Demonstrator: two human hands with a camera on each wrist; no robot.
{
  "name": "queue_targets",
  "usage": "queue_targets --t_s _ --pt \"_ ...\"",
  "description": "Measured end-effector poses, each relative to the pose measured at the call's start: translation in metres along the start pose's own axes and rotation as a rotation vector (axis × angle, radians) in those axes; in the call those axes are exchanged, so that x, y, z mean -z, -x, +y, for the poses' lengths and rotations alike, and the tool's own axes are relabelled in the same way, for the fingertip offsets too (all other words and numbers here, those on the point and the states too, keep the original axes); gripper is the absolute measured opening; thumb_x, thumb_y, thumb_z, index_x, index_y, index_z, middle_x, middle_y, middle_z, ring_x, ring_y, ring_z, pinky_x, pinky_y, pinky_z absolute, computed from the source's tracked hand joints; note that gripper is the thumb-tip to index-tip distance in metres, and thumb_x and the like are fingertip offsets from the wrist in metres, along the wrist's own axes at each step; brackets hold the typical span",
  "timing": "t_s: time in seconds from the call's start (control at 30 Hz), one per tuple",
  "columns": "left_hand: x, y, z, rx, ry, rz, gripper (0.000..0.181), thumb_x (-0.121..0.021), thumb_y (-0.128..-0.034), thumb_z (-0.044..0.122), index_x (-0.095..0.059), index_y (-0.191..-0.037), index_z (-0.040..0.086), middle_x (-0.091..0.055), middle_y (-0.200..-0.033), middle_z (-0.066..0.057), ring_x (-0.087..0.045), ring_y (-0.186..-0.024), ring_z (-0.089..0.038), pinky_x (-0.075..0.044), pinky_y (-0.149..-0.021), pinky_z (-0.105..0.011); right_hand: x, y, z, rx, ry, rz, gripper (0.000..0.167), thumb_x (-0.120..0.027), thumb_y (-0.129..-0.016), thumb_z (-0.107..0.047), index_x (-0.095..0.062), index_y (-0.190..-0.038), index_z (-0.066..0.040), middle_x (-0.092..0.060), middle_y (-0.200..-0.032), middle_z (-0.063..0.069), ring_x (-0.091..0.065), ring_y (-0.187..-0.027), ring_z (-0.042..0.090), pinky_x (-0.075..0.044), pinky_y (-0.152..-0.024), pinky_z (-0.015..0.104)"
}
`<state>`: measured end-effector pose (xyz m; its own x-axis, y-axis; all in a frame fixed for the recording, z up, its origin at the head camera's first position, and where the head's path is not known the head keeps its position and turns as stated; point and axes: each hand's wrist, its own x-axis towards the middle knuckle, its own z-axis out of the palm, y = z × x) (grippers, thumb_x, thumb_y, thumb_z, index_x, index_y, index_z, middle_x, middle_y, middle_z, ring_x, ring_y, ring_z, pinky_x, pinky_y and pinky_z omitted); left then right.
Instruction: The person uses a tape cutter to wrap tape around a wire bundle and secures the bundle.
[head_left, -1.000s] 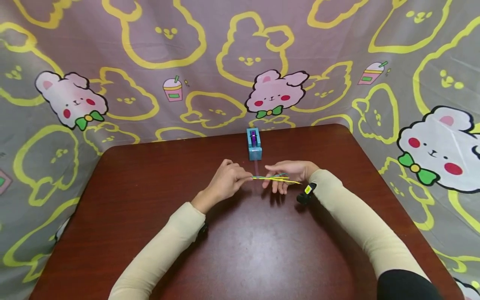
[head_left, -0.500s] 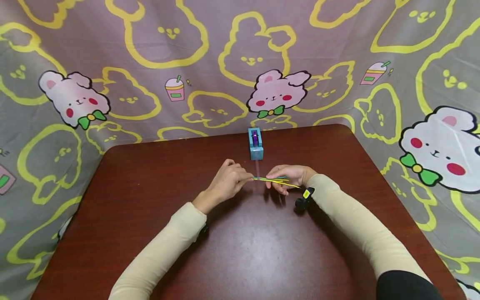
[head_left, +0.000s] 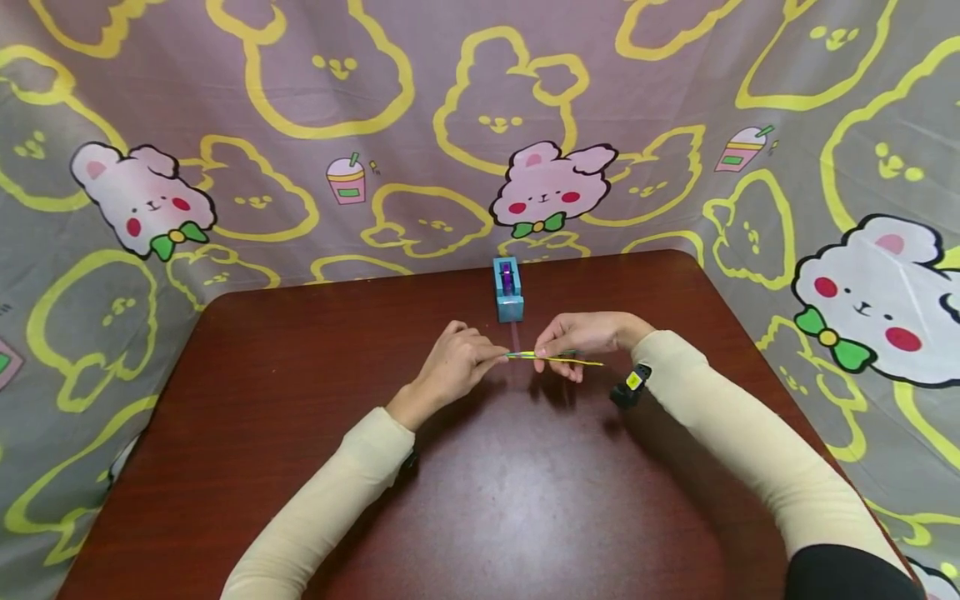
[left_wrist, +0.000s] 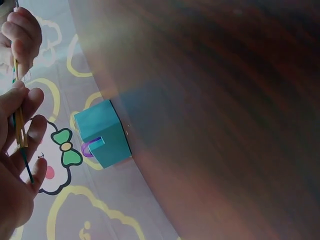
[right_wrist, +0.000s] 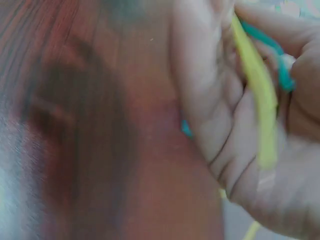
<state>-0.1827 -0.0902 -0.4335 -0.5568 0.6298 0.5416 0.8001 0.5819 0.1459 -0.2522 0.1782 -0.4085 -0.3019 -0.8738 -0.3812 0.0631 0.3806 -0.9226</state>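
In the head view, my left hand [head_left: 453,360] pinches one end of a bundle of thin yellow and green strands [head_left: 522,355] above the table. The bundle runs level to my right hand [head_left: 592,332], which pinches it a short way along between thumb and fingers. Past that grip, a yellow end [head_left: 591,362] sticks out to the right. The left wrist view has my left hand [left_wrist: 15,200] low, strand ends lying across its palm side. Close up in the right wrist view, a flat yellow strand [right_wrist: 264,120] and a green one [right_wrist: 284,75] cross the right palm.
A blue tape dispenser [head_left: 509,308] with a purple core stands just beyond the hands. From it a faint pale streak [head_left: 515,335] runs toward the strands; tape or reflection, I cannot tell. The glossy brown table [head_left: 300,400] is bordered by a patterned curtain [head_left: 420,100].
My right hand, at first spread loosely beside the strands, has closed its thumb and fingers on them. The fanned ends have drawn closer together. The left hand keeps its place.
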Motion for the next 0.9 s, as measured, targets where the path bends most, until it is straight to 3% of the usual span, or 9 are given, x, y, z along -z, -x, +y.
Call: queue_targets --t_s 0.17,0.27,0.3,0.37,0.5,0.7,0.8,0.9 --pt "-0.002 -0.001 0.0 0.029 0.088 0.04 0.012 -0.083 -0.0839 0.014 -0.082 -0.096 0.014 -0.072 -0.077 0.005 -0.062 -0.067 -0.009 -0.045 -0.077 -0.037 -0.012 0.008 -0.016 0.014 0.201 0.116 0.031 -0.055 -0.106 -0.018 -0.068 -0.103 0.009 -0.062 -0.071 0.023 -0.058 -0.057 0.02 -0.055 -0.058 0.043" --pt "-0.003 -0.002 -0.001 0.077 0.171 0.029 0.013 -0.083 -0.0836 0.014 -0.082 -0.097 0.013 -0.072 -0.076 0.005 -0.061 -0.064 -0.007 -0.045 -0.074 -0.035 -0.021 0.013 -0.023 0.06 0.381 0.202 0.022 -0.056 -0.105 -0.015 -0.072 -0.097 -0.001 -0.062 -0.068 0.021 -0.057 -0.057 0.02 -0.054 -0.059 0.05" --pt "-0.003 -0.003 -0.001 0.101 0.207 0.014 0.013 -0.083 -0.0837 0.014 -0.082 -0.097 0.012 -0.073 -0.078 0.005 -0.061 -0.064 -0.007 -0.045 -0.073 -0.034 -0.024 0.014 -0.025 0.075 0.448 0.23 0.021 -0.056 -0.105 -0.014 -0.071 -0.096 -0.002 -0.062 -0.066 0.013 -0.057 -0.057 0.019 -0.055 -0.061 0.051" --pt "-0.001 -0.005 -0.001 0.172 0.29 -0.046 0.014 -0.083 -0.0843 0.015 -0.082 -0.098 0.012 -0.074 -0.081 0.005 -0.059 -0.064 -0.007 -0.046 -0.069 -0.031 -0.03 0.015 -0.026 0.108 0.597 0.294 0.018 -0.058 -0.104 -0.013 -0.072 -0.095 -0.006 -0.061 -0.065 0.004 -0.057 -0.056 0.016 -0.055 -0.06 0.046" --pt "0.005 -0.009 -0.002 0.358 0.477 -0.223 0.018 -0.076 -0.0921 0.022 -0.081 -0.102 0.009 -0.075 -0.087 0.001 -0.059 -0.066 -0.013 -0.045 -0.06 -0.026 -0.041 0.016 -0.023 0.143 0.865 0.418 0.016 -0.059 -0.103 -0.016 -0.069 -0.09 -0.016 -0.055 -0.063 -0.007 -0.05 -0.056 0.007 -0.047 -0.056 0.03" --pt "0.006 -0.018 -0.014 0.581 0.773 -0.393 0.038 -0.058 -0.104 0.03 -0.076 -0.103 -0.004 -0.072 -0.081 -0.02 -0.06 -0.06 -0.031 -0.044 -0.055 -0.031 -0.051 0.014 -0.012 0.211 1.142 0.566 0.009 -0.065 -0.099 -0.015 -0.071 -0.093 -0.014 -0.062 -0.073 -0.007 -0.052 -0.064 0.007 -0.048 -0.062 0.029" --pt "0.004 -0.02 -0.021 0.678 0.905 -0.462 0.044 -0.055 -0.1055 0.031 -0.075 -0.103 -0.008 -0.072 -0.079 -0.019 -0.057 -0.054 -0.023 -0.047 -0.055 -0.033 -0.055 0.013 -0.003 0.247 1.261 0.617 0.006 -0.07 -0.096 -0.009 -0.074 -0.099 -0.011 -0.066 -0.077 -0.004 -0.055 -0.067 0.008 -0.051 -0.063 0.029" --pt "0.0 -0.021 -0.026 0.745 0.997 -0.534 0.047 -0.053 -0.1063 0.033 -0.074 -0.104 -0.009 -0.07 -0.075 -0.012 -0.055 -0.053 -0.014 -0.048 -0.056 -0.031 -0.057 0.013 0.005 0.277 1.369 0.648 0.015 -0.072 -0.091 -0.003 -0.074 -0.104 -0.01 -0.064 -0.077 -0.004 -0.056 -0.067 0.01 -0.051 -0.061 0.029"
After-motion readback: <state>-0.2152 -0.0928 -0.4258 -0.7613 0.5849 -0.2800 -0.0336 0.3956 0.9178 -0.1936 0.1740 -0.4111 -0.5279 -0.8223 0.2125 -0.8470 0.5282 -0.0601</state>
